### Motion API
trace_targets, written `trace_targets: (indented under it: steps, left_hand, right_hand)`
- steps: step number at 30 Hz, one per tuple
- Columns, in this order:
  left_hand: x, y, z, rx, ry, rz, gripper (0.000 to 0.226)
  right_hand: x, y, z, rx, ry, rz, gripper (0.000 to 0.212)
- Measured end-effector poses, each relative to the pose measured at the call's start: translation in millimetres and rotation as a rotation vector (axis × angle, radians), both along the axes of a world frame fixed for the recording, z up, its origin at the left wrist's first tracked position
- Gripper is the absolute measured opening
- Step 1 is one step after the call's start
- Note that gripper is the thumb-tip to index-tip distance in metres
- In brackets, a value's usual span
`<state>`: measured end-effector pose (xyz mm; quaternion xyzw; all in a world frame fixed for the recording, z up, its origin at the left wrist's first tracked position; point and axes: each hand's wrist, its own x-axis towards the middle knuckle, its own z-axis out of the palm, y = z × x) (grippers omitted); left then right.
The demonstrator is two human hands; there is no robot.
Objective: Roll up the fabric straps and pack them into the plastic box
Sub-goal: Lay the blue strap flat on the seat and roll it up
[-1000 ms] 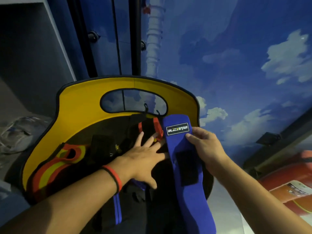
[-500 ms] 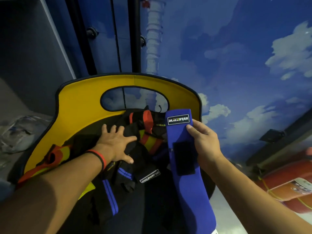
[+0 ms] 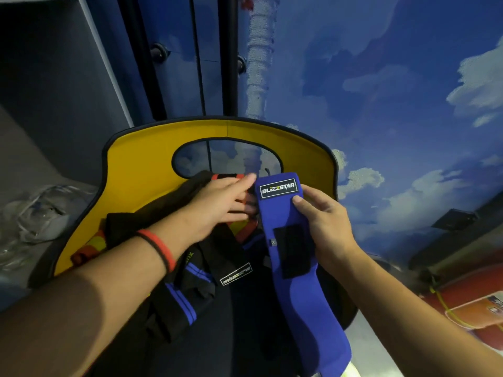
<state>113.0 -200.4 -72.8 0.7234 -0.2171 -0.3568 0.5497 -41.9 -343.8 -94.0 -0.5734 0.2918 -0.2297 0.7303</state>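
Status: rolling not started, as far as can be judged. The blue strap [image 3: 296,289] is flat and at full length. The right hand [image 3: 324,221] pinches it below the label, thumb on top. The left hand [image 3: 220,205] is spread, fingers straight, over the dark straps [image 3: 190,289]. Its tips are just beside the blue strap's top edge; contact cannot be told. The dark straps lie loose and unrolled. No rolled strap and no plastic box are in view, so all rolling and packing is left.

The straps lie on a dark surface backed by a yellow panel [image 3: 141,170] with an oval cut-out. Behind is a wall [image 3: 394,104] printed with sky and clouds. Crumpled clear plastic [image 3: 35,213] lies at left
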Motion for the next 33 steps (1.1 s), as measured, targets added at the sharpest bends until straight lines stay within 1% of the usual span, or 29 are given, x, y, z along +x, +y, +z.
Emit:
trace_targets:
  steps: [1, 2, 3, 5, 6, 7, 9, 10, 12, 15, 18, 20, 22, 23, 24, 25, 26, 27, 28, 29, 30, 31, 33]
  left_hand:
    - [-8, -9, 4, -0.033, 0.094, 0.034, 0.037]
    - [-13, -17, 4, -0.055, 0.129, 0.08, 0.038]
    - [-18, -22, 5, -0.079, 0.133, 0.124, 0.041]
    - [-25, -28, 2, -0.118, 0.104, 0.163, 0.043]
    - [-29, -31, 1, -0.121, 0.079, 0.147, 0.043]
    - [-34, -32, 2, -0.121, 0.056, 0.117, 0.043]
    - [-40, -33, 5, -0.123, 0.011, 0.046, 0.039]
    - [-41, -33, 7, -0.131, 0.014, 0.024, 0.036]
    - [-40, -30, 10, -0.151, 0.048, 0.006, 0.034]
    - [-35, -30, 10, -0.167, 0.089, -0.026, 0.033]
    - [-31, -30, 11, -0.171, 0.109, -0.122, 0.03]
    - [-28, -30, 7, -0.176, 0.053, -0.187, 0.035]
    - [-23, -28, -5, -0.167, -0.062, -0.16, 0.038]
    - [-20, -26, -13, -0.143, -0.155, -0.113, 0.034]
    - [-15, -24, -25, -0.09, -0.295, -0.088, 0.03]
    - [-10, -22, -38, 0.014, -0.493, -0.133, 0.029]
    - [-7, -21, -51, 0.162, -0.72, -0.268, 0.035]
    - [-8, -21, -61, 0.314, -0.912, -0.475, 0.047]
    - [-10, -23, -72, 0.46, -1.049, -0.693, 0.059]
    - [-15, -25, -77, 0.587, -1.138, -0.867, 0.065]
    - [-19, -27, -83, 0.689, -1.199, -0.975, 0.063]
    - [-22, -29, -86, 0.752, -1.232, -1.015, 0.058]
    - [-20, -30, -90, 0.832, -1.265, -0.982, 0.051]
  right_hand:
    - [1, 1, -1, -0.047, 0.028, 0.021, 0.028]
    - [1, 2, -1, -0.154, 0.088, 0.024, 0.031]
    - [1, 2, -1, -0.334, 0.178, 0.005, 0.039]
    - [-2, 1, -3, -0.74, 0.366, -0.017, 0.063]
    - [-4, 2, -4, -0.871, 0.417, 0.021, 0.072]
    - [-6, 5, -5, -0.935, 0.462, 0.08, 0.08]
    - [-10, 5, -9, -0.949, 0.528, 0.142, 0.092]
    - [-12, 3, -10, -0.941, 0.531, 0.123, 0.093]
    - [-15, -3, -12, -0.904, 0.466, 0.066, 0.089]
    - [-17, -7, -17, -0.85, 0.373, 0.065, 0.085]
    - [-17, -9, -19, -0.858, 0.383, 0.059, 0.082]
    - [-16, -13, -15, -0.874, 0.402, -0.004, 0.076]
    - [-17, -18, -11, -0.882, 0.415, -0.078, 0.071]
    - [-19, -21, -9, -0.893, 0.434, -0.102, 0.069]
    - [-21, -23, -8, -0.905, 0.46, -0.116, 0.068]
    - [-22, -24, -7, -0.916, 0.486, -0.123, 0.067]
    - [-24, -25, -6, -0.926, 0.508, -0.125, 0.066]
    - [-24, -25, -7, -0.943, 0.531, -0.12, 0.066]
    - [-24, -23, -8, -0.965, 0.558, -0.103, 0.065]
    - [-23, -22, -9, -0.988, 0.588, -0.079, 0.065]
    - [-22, -20, -10, -1.002, 0.614, -0.055, 0.065]
    - [-21, -18, -11, -1.005, 0.635, -0.041, 0.065]
    - [-20, -18, -11, -1.002, 0.671, -0.038, 0.065]
